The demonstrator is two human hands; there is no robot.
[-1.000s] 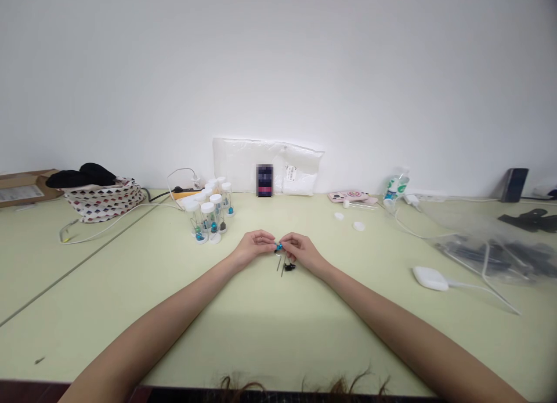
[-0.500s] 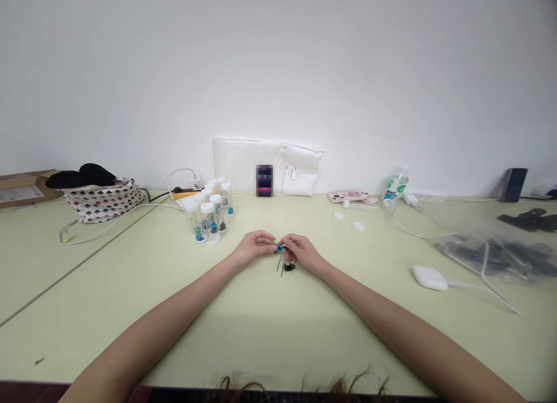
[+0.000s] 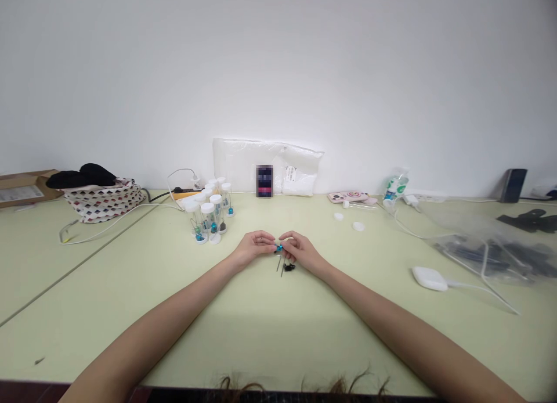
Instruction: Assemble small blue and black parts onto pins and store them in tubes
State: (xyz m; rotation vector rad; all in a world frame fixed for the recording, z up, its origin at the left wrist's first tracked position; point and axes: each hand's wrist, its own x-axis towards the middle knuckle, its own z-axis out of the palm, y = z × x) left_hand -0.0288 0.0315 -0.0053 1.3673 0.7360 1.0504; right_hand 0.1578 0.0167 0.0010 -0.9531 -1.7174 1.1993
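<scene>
At the middle of the table, my left hand (image 3: 255, 244) is closed, pinching a small shiny blue part (image 3: 279, 248) with black bits on it. My right hand (image 3: 301, 249) meets it from the other side, its thumb and fingers closed at the part's right edge. What exactly the blue part is, I cannot make out. Just below the fingers lie two thin grey L-shaped rods (image 3: 279, 263), like hex keys. Beside them, under my right hand, sits a small cluster of black pieces (image 3: 289, 267).
Several clear tubes with white caps (image 3: 215, 208), holding blue and green pieces, stand to the left. A phone (image 3: 264, 181) leans on a white plastic package (image 3: 300, 171). White discs (image 3: 358, 226), a white charger (image 3: 430, 278) and a bag of dark pieces (image 3: 491, 255) are on the right.
My right fingers have shifted slightly around the blue part, with the index finger lifted away a little. My left hand and the things on the table stay put.
</scene>
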